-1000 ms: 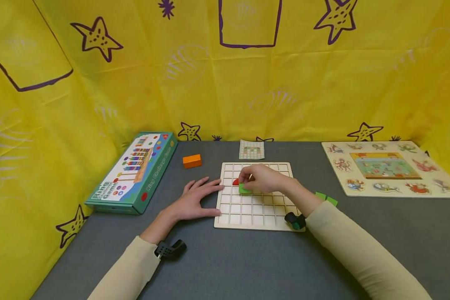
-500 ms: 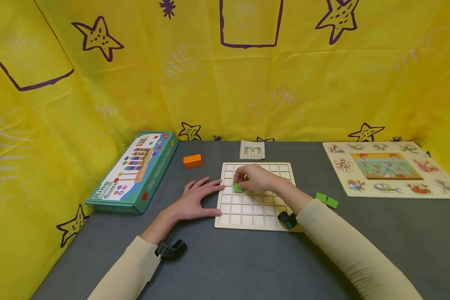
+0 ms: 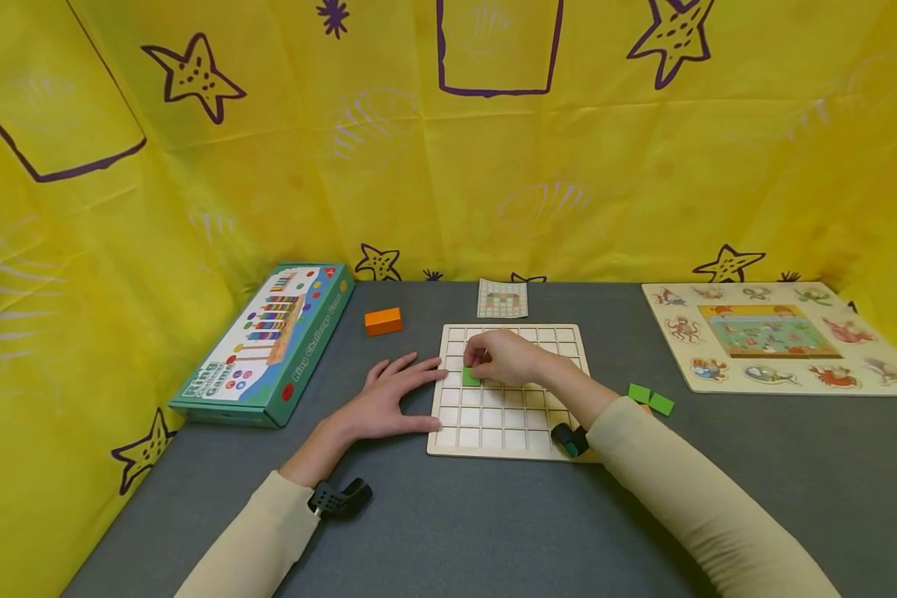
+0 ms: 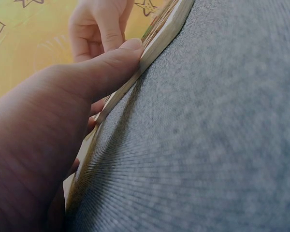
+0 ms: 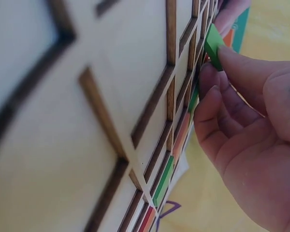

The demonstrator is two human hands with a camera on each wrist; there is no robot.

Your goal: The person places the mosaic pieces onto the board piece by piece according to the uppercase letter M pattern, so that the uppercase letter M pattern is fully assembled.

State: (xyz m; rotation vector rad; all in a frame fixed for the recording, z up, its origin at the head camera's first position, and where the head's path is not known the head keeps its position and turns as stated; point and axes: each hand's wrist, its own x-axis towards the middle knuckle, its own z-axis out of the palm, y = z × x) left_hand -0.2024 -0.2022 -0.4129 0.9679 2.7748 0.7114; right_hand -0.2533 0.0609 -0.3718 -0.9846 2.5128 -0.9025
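A wooden grid board (image 3: 471,417) lies on the dark table in front of me. My right hand (image 3: 504,359) pinches a green square tile (image 3: 471,378) between thumb and fingers, over a cell near the board's left side. In the right wrist view the green tile (image 5: 212,46) stands tilted to the grid. Beyond it, a green piece (image 5: 164,181), an orange piece (image 5: 180,135) and a red piece (image 5: 146,220) sit in cells. My left hand (image 3: 384,405) has its fingers spread, fingertips and thumb at the board's left edge. The left wrist view shows that thumb (image 4: 113,63) on the rim.
Two green tiles (image 3: 661,404) lie right of the board, with an orange piece partly behind the right sleeve. A pattern card (image 3: 502,299) lies behind the board. To the left are an orange block (image 3: 384,321) and a game box (image 3: 272,332); a sea-animal puzzle (image 3: 770,332) lies far right.
My right hand has carried the green tile a short way left over the board, mostly in the first half second. A red piece seen beside it earlier is now covered. My left hand stays put.
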